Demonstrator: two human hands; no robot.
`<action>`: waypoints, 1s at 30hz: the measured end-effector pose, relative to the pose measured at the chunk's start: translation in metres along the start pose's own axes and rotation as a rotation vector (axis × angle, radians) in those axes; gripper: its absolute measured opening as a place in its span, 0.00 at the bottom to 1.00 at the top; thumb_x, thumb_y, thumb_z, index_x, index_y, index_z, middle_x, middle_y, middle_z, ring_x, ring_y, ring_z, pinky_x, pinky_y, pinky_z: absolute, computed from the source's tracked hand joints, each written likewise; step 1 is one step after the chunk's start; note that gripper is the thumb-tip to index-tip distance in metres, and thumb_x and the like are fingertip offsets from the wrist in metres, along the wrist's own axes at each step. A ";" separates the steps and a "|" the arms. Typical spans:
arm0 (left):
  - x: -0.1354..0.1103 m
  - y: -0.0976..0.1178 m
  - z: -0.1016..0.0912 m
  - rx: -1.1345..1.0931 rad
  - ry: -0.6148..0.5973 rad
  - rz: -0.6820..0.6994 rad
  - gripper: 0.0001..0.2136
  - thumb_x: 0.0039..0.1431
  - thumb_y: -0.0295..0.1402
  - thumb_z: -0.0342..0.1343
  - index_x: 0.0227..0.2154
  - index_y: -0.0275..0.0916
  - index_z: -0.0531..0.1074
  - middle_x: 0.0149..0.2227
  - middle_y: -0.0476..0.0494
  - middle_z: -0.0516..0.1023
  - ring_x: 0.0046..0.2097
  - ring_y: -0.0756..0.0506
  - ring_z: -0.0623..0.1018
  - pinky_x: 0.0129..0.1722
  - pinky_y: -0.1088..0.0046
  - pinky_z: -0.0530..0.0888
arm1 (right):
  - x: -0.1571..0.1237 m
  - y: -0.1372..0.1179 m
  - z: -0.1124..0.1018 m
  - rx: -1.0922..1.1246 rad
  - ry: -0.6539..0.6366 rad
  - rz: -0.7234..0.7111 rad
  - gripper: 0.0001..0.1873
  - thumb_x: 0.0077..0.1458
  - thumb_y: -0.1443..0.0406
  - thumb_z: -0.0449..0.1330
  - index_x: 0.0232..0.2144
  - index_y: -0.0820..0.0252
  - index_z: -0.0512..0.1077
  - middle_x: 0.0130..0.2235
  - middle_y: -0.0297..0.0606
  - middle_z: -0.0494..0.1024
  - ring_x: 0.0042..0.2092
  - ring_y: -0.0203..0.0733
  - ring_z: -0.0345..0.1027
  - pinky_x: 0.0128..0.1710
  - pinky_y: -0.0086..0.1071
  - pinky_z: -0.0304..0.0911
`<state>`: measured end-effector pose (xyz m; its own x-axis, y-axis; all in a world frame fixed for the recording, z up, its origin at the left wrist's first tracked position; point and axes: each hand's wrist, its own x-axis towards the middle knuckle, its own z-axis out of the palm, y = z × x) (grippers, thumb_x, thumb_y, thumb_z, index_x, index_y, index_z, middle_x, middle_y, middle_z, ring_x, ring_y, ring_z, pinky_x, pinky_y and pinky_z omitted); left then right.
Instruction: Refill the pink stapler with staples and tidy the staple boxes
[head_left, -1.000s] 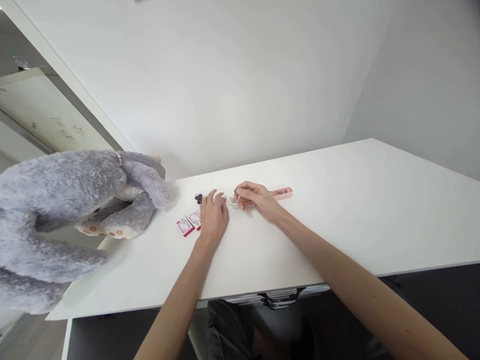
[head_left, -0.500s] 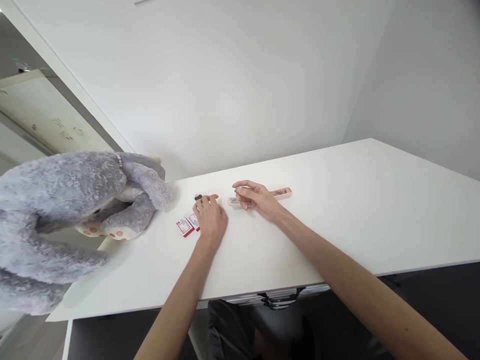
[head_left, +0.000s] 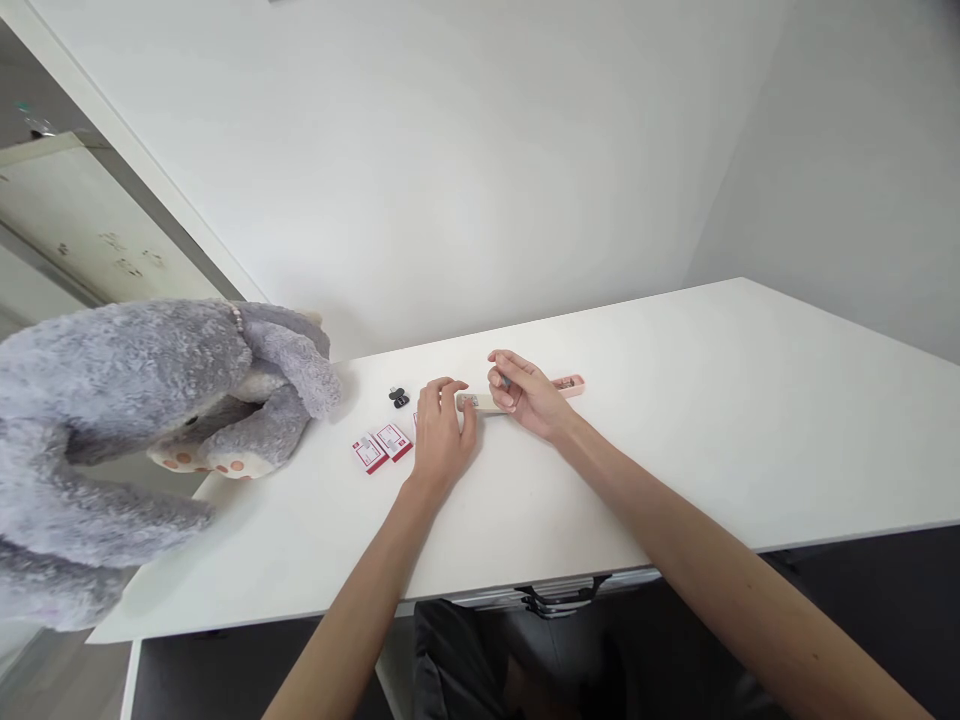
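My right hand [head_left: 529, 395] is raised over a long narrow case, its fingers curled in a pinch. A small bluish thing [head_left: 504, 380] shows between the fingertips, too small to name. Beneath it, the cream part of the case [head_left: 487, 402] sticks out to the left and the pink part [head_left: 571, 385] to the right; the middle is hidden. My left hand [head_left: 442, 425] rests at the case's cream end, fingers bent and thumb apart. Beside it lie two red-and-white cards or flat boxes [head_left: 394, 440], with a third partly covered by the hand.
A small black object [head_left: 398, 397] with a metal-looking end lies behind the cards. A large grey plush toy [head_left: 150, 400] leans over the left end of the white desk [head_left: 675, 420]. A wall [head_left: 487, 180] rises behind. A dark handle [head_left: 559, 600] is below the front edge.
My left hand has moved right, from the cards to the case's cream end, uncovering a card and the black object. My right hand has shifted slightly right, its fingers more curled.
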<state>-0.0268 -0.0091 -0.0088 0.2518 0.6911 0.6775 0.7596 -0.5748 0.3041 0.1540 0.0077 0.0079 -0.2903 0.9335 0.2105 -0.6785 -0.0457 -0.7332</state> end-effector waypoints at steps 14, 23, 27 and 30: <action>-0.001 0.015 -0.008 -0.087 -0.083 0.216 0.06 0.71 0.31 0.50 0.39 0.42 0.71 0.39 0.42 0.76 0.42 0.42 0.75 0.45 0.60 0.72 | -0.002 -0.007 -0.002 0.097 -0.027 0.042 0.13 0.57 0.56 0.70 0.36 0.56 0.73 0.24 0.24 0.59 0.22 0.29 0.44 0.17 0.24 0.45; -0.011 0.015 0.001 -0.039 -0.147 0.322 0.18 0.65 0.29 0.53 0.18 0.41 0.59 0.18 0.52 0.67 0.21 0.51 0.62 0.23 0.68 0.57 | -0.006 -0.010 -0.005 0.035 -0.211 0.115 0.18 0.60 0.56 0.68 0.26 0.58 0.67 0.20 0.22 0.55 0.18 0.26 0.43 0.17 0.22 0.44; -0.007 0.008 0.002 0.030 -0.040 0.260 0.17 0.63 0.29 0.55 0.19 0.42 0.59 0.19 0.51 0.68 0.24 0.48 0.64 0.29 0.66 0.60 | -0.013 -0.011 -0.004 -0.180 -0.597 0.404 0.17 0.57 0.53 0.71 0.32 0.59 0.72 0.19 0.21 0.63 0.15 0.25 0.48 0.14 0.23 0.42; -0.003 0.007 0.000 0.142 0.050 0.161 0.14 0.68 0.31 0.53 0.24 0.42 0.64 0.26 0.47 0.73 0.33 0.43 0.70 0.39 0.62 0.66 | -0.017 -0.008 0.005 -0.450 -0.866 0.630 0.21 0.54 0.54 0.74 0.43 0.59 0.77 0.21 0.23 0.70 0.17 0.28 0.59 0.14 0.23 0.48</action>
<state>-0.0224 -0.0150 -0.0084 0.3491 0.5711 0.7430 0.7898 -0.6060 0.0947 0.1609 -0.0093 0.0135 -0.9736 0.2265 -0.0285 0.0006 -0.1226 -0.9925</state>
